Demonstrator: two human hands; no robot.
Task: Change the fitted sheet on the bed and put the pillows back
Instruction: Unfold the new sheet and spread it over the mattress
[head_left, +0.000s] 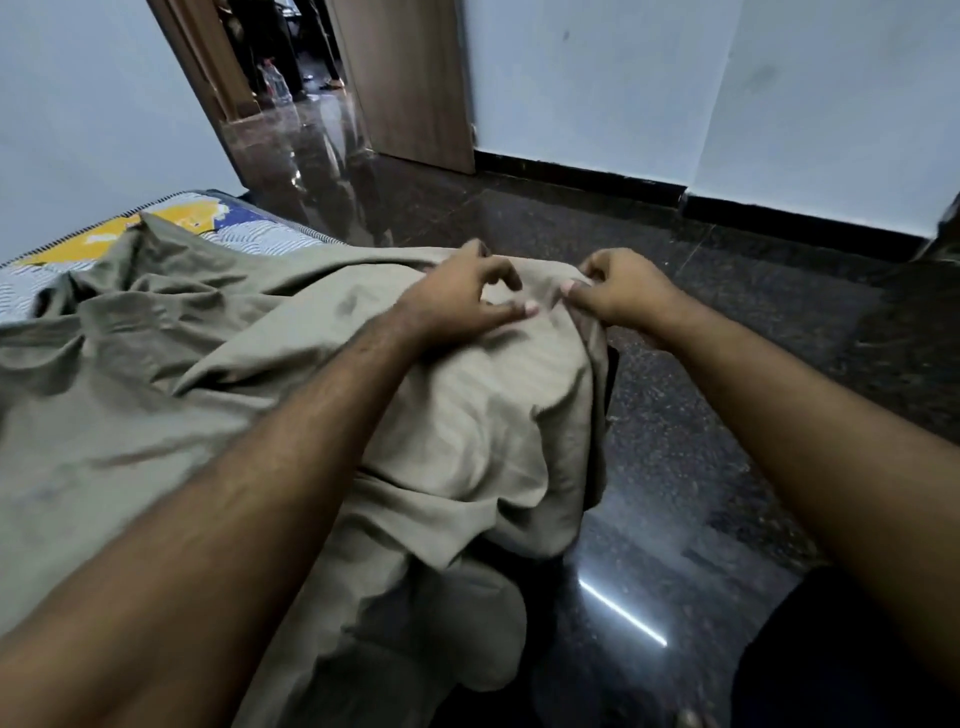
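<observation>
Right hand (618, 293) pinches the olive fitted sheet (467, 415) at centre frame, apparently to stretch it over the bed (249, 231) corner; left hand (462, 301), fingers curled, presses the cloth to steady it

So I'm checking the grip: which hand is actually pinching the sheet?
The right hand pinches the olive sheet at its edge; the left hand only rests on it, fingers spread.
</observation>
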